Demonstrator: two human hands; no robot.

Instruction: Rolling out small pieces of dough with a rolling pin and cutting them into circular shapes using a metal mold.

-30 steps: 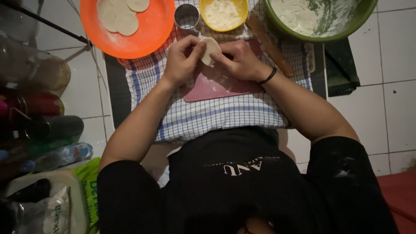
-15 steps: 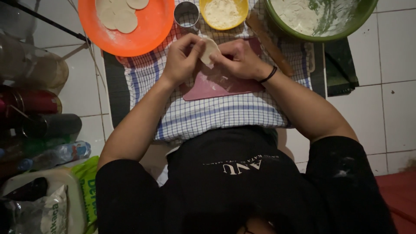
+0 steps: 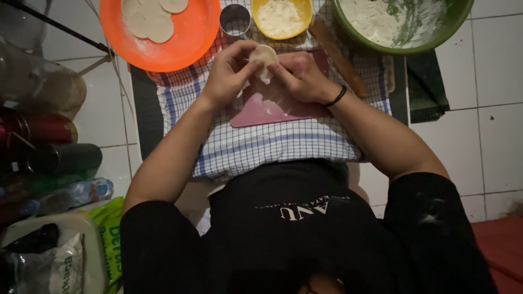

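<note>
Both my hands hold a small round piece of pale dough (image 3: 265, 56) over a pink cutting board (image 3: 272, 109). My left hand (image 3: 231, 73) pinches its left edge, and my right hand (image 3: 299, 76), with a black band at the wrist, grips its right side. The board lies on a blue and white checked cloth (image 3: 261, 147) spread on a white tiled floor.
An orange plate (image 3: 185, 38) with several dough rounds sits at the upper left. Beside it stand a metal ring cutter (image 3: 235, 19), a yellow bowl of flour (image 3: 281, 16) and a green floury bowl (image 3: 403, 24). A wooden rolling pin (image 3: 338, 54) lies right. Bottles (image 3: 60, 158) crowd the left.
The dough piece has been turned slightly in my fingers and lifted a bit higher above the board. Both hands stay together on it.
</note>
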